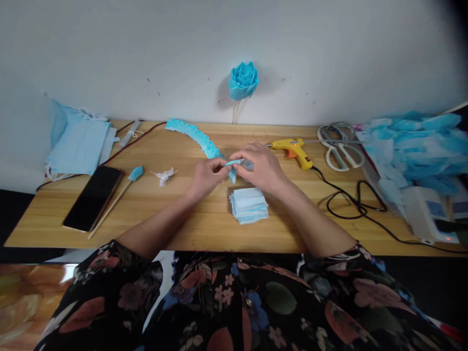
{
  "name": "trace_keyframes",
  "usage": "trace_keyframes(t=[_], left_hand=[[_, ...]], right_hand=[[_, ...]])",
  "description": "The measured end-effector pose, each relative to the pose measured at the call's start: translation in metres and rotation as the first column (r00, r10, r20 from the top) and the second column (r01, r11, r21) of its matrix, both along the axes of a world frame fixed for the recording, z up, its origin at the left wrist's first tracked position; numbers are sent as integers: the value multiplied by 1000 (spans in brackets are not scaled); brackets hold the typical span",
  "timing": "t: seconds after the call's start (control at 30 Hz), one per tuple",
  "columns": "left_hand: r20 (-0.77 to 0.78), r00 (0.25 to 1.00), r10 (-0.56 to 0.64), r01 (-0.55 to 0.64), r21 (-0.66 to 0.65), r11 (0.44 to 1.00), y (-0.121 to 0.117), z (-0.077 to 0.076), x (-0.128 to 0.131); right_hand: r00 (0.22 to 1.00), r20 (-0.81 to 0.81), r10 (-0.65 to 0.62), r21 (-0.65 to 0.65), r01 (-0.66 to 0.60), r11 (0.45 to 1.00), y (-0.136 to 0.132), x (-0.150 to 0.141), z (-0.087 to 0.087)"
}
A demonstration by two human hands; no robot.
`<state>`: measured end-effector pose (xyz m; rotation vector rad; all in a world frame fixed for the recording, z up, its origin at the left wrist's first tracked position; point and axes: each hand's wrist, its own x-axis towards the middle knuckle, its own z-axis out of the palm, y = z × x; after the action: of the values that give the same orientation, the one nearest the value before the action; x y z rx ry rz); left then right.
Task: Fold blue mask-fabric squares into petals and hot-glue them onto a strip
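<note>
Between the fingertips of my left hand (209, 176) and my right hand (259, 166) is a small folded piece of blue and white mask fabric (233, 174). Both hands pinch it above the table. Just below my right hand lies a stack of cut fabric squares (249, 205). A curved row of overlapping folded blue pieces (193, 134) runs from the back of the table toward my fingers, its near end partly hidden by them. A finished-looking blue fabric rose (243, 82) on a thin stick stands against the wall.
A yellow glue gun (292, 147) and white-handled scissors (343, 156) lie right of my hands, with a black cord (360, 207). Blue fabric strips (417, 151) pile far right. At left are face masks (78, 146), a phone (93, 199), and a blue-tipped stick (113, 207).
</note>
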<state>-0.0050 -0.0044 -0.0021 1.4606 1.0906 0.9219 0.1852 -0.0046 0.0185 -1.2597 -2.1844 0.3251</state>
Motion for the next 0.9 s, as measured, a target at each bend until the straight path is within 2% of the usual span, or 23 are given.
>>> trace_keyframes(t=[0.27, 0.47, 0.6, 0.73, 0.9], left_hand=[[57, 998, -29, 30, -25, 999, 2, -3, 0], [103, 994, 29, -24, -51, 998, 3, -4, 1], [96, 994, 58, -52, -60, 997, 3, -3, 0], [103, 991, 83, -75, -77, 994, 3, -1, 0], [119, 987, 103, -91, -105, 990, 3, 1, 0]], right_hand=[[1000, -2, -17, 9, 17, 1000, -1, -3, 1], [997, -79, 2, -10, -3, 1000, 0, -2, 1], [985, -174, 6, -76, -20, 997, -1, 1, 9], [960, -275, -43, -172, -5, 985, -2, 7, 17], [941, -325, -94, -261, 7, 965, 0, 10, 15]])
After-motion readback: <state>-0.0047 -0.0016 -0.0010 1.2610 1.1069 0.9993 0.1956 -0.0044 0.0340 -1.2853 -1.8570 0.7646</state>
